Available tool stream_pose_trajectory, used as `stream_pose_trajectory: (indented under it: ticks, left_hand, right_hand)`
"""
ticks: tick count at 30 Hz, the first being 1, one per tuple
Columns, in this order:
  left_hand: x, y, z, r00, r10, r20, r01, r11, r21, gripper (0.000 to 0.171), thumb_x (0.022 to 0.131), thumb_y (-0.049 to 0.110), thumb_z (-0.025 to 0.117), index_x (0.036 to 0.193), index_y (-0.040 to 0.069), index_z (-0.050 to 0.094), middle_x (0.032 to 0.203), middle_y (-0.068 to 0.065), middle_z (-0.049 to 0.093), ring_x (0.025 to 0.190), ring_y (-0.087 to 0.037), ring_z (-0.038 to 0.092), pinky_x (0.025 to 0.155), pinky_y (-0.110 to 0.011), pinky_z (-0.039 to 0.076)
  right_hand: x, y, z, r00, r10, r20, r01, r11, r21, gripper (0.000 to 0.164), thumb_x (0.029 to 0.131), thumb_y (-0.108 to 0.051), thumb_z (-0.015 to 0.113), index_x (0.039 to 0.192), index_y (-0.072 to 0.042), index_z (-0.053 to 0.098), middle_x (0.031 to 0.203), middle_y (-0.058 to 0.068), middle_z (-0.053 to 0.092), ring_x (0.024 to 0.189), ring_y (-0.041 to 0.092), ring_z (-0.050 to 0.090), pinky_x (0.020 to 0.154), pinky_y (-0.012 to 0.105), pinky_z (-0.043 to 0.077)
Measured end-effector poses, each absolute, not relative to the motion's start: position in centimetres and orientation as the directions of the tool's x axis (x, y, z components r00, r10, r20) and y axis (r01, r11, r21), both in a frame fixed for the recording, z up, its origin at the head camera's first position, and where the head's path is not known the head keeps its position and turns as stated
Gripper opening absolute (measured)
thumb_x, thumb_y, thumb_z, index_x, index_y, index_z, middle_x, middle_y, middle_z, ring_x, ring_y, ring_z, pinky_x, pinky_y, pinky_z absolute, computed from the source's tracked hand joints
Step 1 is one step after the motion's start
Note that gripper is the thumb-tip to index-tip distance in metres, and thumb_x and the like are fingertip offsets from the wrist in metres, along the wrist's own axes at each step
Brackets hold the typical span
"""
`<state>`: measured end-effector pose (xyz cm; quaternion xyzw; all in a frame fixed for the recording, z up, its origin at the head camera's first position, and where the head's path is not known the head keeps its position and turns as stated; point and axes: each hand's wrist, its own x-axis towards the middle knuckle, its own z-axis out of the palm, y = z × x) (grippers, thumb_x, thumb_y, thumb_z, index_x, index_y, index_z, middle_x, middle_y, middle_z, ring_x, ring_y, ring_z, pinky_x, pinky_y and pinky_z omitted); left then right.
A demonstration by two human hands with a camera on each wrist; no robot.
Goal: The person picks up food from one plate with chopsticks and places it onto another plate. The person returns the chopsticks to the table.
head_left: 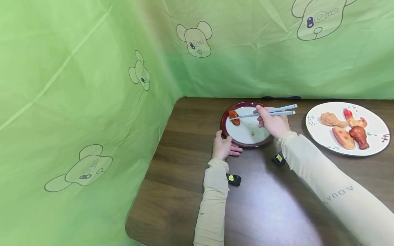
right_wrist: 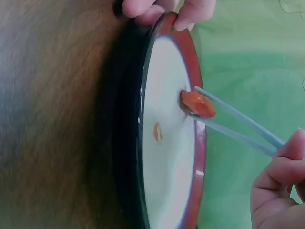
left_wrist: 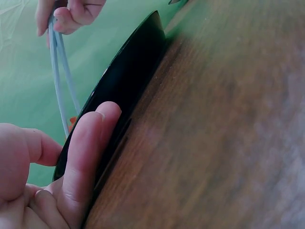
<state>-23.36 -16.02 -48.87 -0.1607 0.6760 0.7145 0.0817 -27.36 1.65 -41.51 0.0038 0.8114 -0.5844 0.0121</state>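
My right hand (head_left: 275, 124) holds a pair of light blue chopsticks (head_left: 281, 108) above a round white plate (head_left: 246, 136) with a dark red rim. The chopstick tips are at a glossy orange-red piece of food (head_left: 234, 118) on the plate's left side. In the right wrist view the tips lie on either side of this food piece (right_wrist: 199, 104). My left hand (head_left: 222, 147) grips the near-left rim, its thumb at the edge. In the left wrist view, fingers (left_wrist: 86, 148) reach below the plate's black underside (left_wrist: 128, 67). A small brownish crumb (head_left: 252, 133) lies on the plate.
To the right stands a larger white plate (head_left: 377, 124) with a fried drumstick (head_left: 332, 119), a brown glazed drumstick (head_left: 359, 136), a golden oblong piece (head_left: 343, 137) and a curled orange-and-white piece (head_left: 357, 122). Green cloth (head_left: 240, 75) hangs behind and left of the wooden table (head_left: 172, 191).
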Motion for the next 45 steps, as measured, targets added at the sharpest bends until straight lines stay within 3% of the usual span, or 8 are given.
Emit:
stream_pose_trajectory:
  ticks: [6, 10, 22, 27, 36, 40, 45]
  left_hand:
    - [-23.3, -16.1, -48.8, -0.933, -0.108, -0.344, -0.338, -0.067, 0.939, 0.061, 0.095, 0.007, 0.041, 0.15, 0.005, 0.016, 0.079, -0.03, 0.07, 0.069, -0.04, 0.071, 0.049, -0.037, 0.06]
    - [-23.3, -16.1, -48.7, -0.933, -0.112, -0.342, -0.337, -0.062, 0.94, 0.06, 0.094, 0.007, 0.041, 0.149, 0.005, 0.017, 0.079, -0.03, 0.07, 0.068, -0.039, 0.072, 0.048, -0.036, 0.06]
    - [-23.1, -16.3, -48.6, -0.935, -0.104, -0.339, -0.334, -0.061, 0.941, 0.057, 0.096, 0.009, 0.042, 0.148, 0.005, 0.019, 0.081, -0.03, 0.07, 0.068, -0.039, 0.072, 0.049, -0.036, 0.06]
    - [-23.1, -16.3, -48.7, -0.935, -0.111, -0.337, -0.331, -0.07, 0.941, 0.053, 0.097, 0.011, 0.044, 0.145, 0.006, 0.023, 0.081, -0.033, 0.069, 0.068, -0.04, 0.071, 0.049, -0.038, 0.06]
    - [-23.2, -16.5, -48.6, -0.939, -0.071, -0.337, -0.331, -0.092, 0.939, 0.05, 0.098, 0.011, 0.044, 0.144, 0.007, 0.023, 0.085, -0.036, 0.068, 0.07, -0.042, 0.071, 0.05, -0.039, 0.061]
    - [-23.3, -16.7, -48.6, -0.941, -0.036, -0.338, -0.333, -0.097, 0.938, 0.054, 0.097, 0.008, 0.043, 0.146, 0.007, 0.019, 0.088, -0.036, 0.068, 0.073, -0.043, 0.071, 0.053, -0.04, 0.061]
    - [-23.2, -16.8, -48.6, -0.938, 0.01, -0.346, -0.345, -0.081, 0.935, 0.062, 0.097, 0.005, 0.044, 0.149, 0.007, 0.011, 0.094, -0.033, 0.069, 0.079, -0.045, 0.07, 0.057, -0.04, 0.062]
  right_hand:
    - [-27.4, 2.0, -41.9, -0.99, 0.037, -0.137, 0.136, -0.014, -0.991, 0.027, 0.095, -0.034, 0.058, 0.082, -0.016, 0.072, 0.053, -0.009, 0.059, 0.042, 0.002, 0.053, 0.045, 0.017, 0.052]
    - [-27.3, 2.4, -42.1, -0.979, 0.029, -0.202, 0.193, -0.182, -0.964, 0.026, 0.094, -0.028, 0.061, 0.075, -0.016, 0.073, 0.053, -0.004, 0.06, 0.041, 0.004, 0.053, 0.042, 0.017, 0.051]
    - [-27.2, 4.1, -42.6, -0.956, -0.079, -0.283, 0.29, -0.41, -0.865, 0.032, 0.098, -0.023, 0.053, 0.075, -0.009, 0.071, 0.055, -0.004, 0.056, 0.046, 0.001, 0.05, 0.041, 0.013, 0.046]
    - [-27.1, 4.7, -42.3, -0.949, -0.096, -0.3, 0.312, -0.41, -0.857, 0.033, 0.099, -0.024, 0.052, 0.077, -0.008, 0.071, 0.057, -0.003, 0.055, 0.047, 0.002, 0.05, 0.042, 0.013, 0.046]
    - [-26.9, 4.4, -41.8, -0.923, -0.154, -0.352, 0.382, -0.286, -0.879, 0.034, 0.097, -0.034, 0.055, 0.075, -0.015, 0.074, 0.059, -0.004, 0.059, 0.049, 0.004, 0.053, 0.049, 0.017, 0.051]
    - [-26.9, 3.8, -41.7, -0.908, -0.203, -0.366, 0.41, -0.257, -0.875, 0.035, 0.097, -0.034, 0.054, 0.075, -0.016, 0.073, 0.059, -0.005, 0.058, 0.05, 0.004, 0.053, 0.049, 0.017, 0.05]
    - [-27.0, 2.7, -41.9, -0.925, -0.21, -0.317, 0.353, -0.167, -0.92, 0.031, 0.098, -0.032, 0.054, 0.075, -0.018, 0.072, 0.059, -0.006, 0.058, 0.051, 0.002, 0.053, 0.049, 0.015, 0.05]
